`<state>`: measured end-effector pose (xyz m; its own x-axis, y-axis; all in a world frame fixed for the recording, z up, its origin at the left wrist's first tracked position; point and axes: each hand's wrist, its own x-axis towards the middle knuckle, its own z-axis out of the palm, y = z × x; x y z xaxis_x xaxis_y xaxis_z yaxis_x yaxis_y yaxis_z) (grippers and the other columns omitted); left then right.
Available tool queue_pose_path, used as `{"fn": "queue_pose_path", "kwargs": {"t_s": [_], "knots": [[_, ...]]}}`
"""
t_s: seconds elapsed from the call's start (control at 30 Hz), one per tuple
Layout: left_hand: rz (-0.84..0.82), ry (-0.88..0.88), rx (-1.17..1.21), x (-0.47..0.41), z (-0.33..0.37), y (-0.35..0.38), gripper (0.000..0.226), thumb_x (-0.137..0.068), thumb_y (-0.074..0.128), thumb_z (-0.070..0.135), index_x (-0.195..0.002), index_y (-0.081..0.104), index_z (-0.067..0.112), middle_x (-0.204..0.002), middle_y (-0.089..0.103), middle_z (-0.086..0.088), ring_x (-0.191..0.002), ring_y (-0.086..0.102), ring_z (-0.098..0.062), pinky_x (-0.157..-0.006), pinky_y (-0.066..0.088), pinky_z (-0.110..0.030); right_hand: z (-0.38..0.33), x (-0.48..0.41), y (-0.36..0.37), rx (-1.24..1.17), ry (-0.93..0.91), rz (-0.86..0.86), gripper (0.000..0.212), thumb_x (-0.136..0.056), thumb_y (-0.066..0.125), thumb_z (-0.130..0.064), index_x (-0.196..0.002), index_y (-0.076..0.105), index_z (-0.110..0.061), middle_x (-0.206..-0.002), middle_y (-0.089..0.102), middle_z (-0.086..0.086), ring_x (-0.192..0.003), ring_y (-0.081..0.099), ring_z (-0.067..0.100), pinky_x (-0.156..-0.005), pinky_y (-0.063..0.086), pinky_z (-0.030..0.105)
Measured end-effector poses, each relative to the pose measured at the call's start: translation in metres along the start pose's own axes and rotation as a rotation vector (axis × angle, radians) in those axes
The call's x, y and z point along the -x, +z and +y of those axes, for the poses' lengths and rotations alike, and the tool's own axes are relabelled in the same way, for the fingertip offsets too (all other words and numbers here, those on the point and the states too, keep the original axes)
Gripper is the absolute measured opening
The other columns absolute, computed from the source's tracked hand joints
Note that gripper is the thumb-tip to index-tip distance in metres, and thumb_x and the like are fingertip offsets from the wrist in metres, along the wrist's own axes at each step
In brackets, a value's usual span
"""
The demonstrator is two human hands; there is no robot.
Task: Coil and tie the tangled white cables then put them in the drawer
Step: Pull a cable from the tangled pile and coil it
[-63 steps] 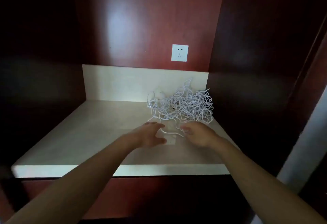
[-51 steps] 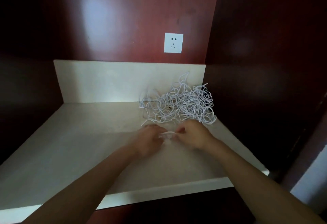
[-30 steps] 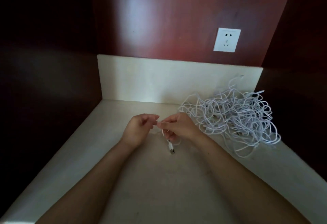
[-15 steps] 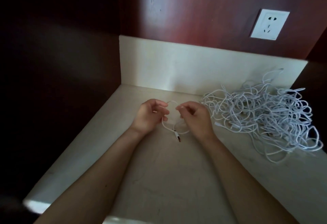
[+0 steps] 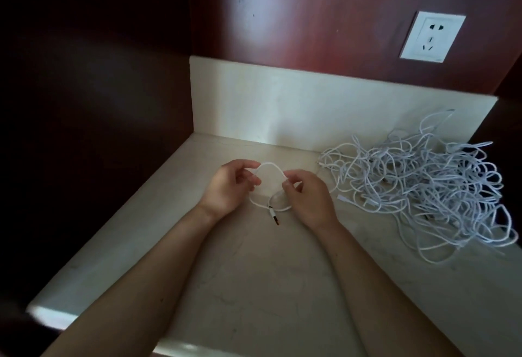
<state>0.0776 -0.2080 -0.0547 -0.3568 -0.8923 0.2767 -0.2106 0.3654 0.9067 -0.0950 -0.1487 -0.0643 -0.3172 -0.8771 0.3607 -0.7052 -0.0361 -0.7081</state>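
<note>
Pinches one looped white cable point(image 5: 269, 163) between two grips, left hand point(image 5: 228, 184) and right hand point(image 5: 306, 198). One tangled cable pile point(image 5: 423, 184) at right, one wall socket point(image 5: 432, 36) far; cream table point(image 5: 254, 286), dark-red panelling point(image 5: 310, 18).

This looks like a room in a home, at a nook built into a big cupboard. Dark red wood walls point(image 5: 310, 18) stand behind and beside it. Inside is a pale counter point(image 5: 254, 286), with a white wall socket point(image 5: 432, 37) above.
</note>
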Motion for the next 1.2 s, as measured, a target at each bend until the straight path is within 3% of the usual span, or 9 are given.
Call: {"fn": "queue_pose_path", "kwargs": {"t_s": [0.17,0.3,0.5,0.6,0.77,0.9,0.97,1.1,1.2], "knots": [[0.079,0.035,-0.008,0.003,0.002,0.001,0.026,-0.089,0.06,-0.005,-0.093,0.051,0.019,-0.077,0.069,-0.003,-0.057,0.059,-0.004,-0.057,0.045,-0.013,-0.001,-0.004,-0.001,-0.072,-0.048,0.056,0.018,-0.085,0.063,-0.007,-0.091,0.076,-0.019,-0.09,0.073,-0.005,-0.074,0.06,0.01,-0.074,0.047,0.024],[0.078,0.087,-0.022,0.004,0.001,0.001,0.025,-0.09,0.058,-0.009,-0.082,0.056,0.015,-0.076,0.068,-0.003,-0.055,0.057,-0.002,-0.056,0.045,-0.013,-0.003,-0.007,-0.003,-0.13,-0.071,0.054,0.021,-0.082,0.063,-0.005,-0.09,0.078,-0.016,-0.089,0.075,-0.006,-0.08,0.067,0.011,-0.075,0.05,0.023],[0.132,0.1,-0.036,0.006,0.001,0.003,0.027,-0.09,0.062,-0.003,-0.092,0.055,0.023,-0.08,0.069,-0.001,-0.064,0.061,-0.007,-0.065,0.047,-0.015,-0.015,-0.008,-0.011,-0.47,0.102,0.015,0.028,-0.08,0.066,0.004,-0.076,0.073,-0.023,-0.065,0.069,-0.008,-0.054,0.062,0.004,-0.056,0.051,0.022],[0.131,0.011,-0.154,0.005,-0.001,0.003,0.027,-0.088,0.068,0.011,-0.109,0.056,0.025,-0.084,0.071,0.0,-0.076,0.063,-0.009,-0.073,0.046,-0.015,-0.018,-0.006,-0.014,-0.524,0.097,0.07,0.023,-0.081,0.065,0.004,-0.08,0.075,-0.018,-0.07,0.07,-0.002,-0.057,0.063,0.007,-0.057,0.052,0.024],[0.085,0.018,-0.18,0.008,0.005,0.003,0.012,-0.096,0.059,0.02,-0.091,0.069,0.021,-0.075,0.066,0.005,-0.069,0.059,-0.003,-0.07,0.045,-0.018,-0.018,-0.004,-0.013,-0.24,0.003,0.176,0.023,-0.083,0.063,-0.009,-0.082,0.07,-0.03,-0.084,0.07,-0.013,-0.078,0.064,0.01,-0.078,0.053,0.032],[0.13,0.085,0.011,0.013,0.012,0.003,0.017,-0.099,0.054,0.017,-0.095,0.07,0.014,-0.069,0.062,0.011,-0.047,0.054,0.0,-0.054,0.044,-0.014,-0.018,0.004,-0.01,0.023,-0.101,0.137,0.035,-0.086,0.06,-0.014,-0.119,0.065,-0.023,-0.112,0.065,-0.003,-0.102,0.059,0.02,-0.089,0.049,0.035],[0.088,0.093,-0.014,0.015,0.013,0.005,0.016,-0.098,0.056,0.016,-0.096,0.072,0.012,-0.068,0.064,0.019,-0.051,0.054,0.007,-0.056,0.041,-0.008,-0.022,0.006,-0.009,0.101,-0.237,0.108,0.049,-0.086,0.058,-0.019,-0.136,0.055,-0.023,-0.128,0.058,0.001,-0.117,0.049,0.023,-0.096,0.044,0.036],[0.001,0.125,-0.025,0.017,0.014,0.007,0.013,-0.095,0.061,0.015,-0.092,0.074,0.012,-0.087,0.072,0.009,-0.079,0.064,0.005,-0.075,0.046,-0.012,-0.028,0.007,-0.003,0.222,-0.447,0.085,0.046,-0.086,0.039,-0.03,-0.119,0.069,-0.018,-0.108,0.068,0.005,-0.103,0.059,0.029,-0.084,0.05,0.041],[0.042,0.069,-0.052,0.017,0.017,0.006,0.019,-0.093,0.064,0.02,-0.075,0.069,0.015,-0.065,0.066,0.009,-0.06,0.057,0.002,-0.063,0.043,-0.018,-0.025,0.008,-0.001,0.193,-0.379,0.06,0.044,-0.088,0.035,-0.029,-0.11,0.071,-0.017,-0.095,0.065,0.005,-0.087,0.06,0.027,-0.072,0.047,0.036]]}}
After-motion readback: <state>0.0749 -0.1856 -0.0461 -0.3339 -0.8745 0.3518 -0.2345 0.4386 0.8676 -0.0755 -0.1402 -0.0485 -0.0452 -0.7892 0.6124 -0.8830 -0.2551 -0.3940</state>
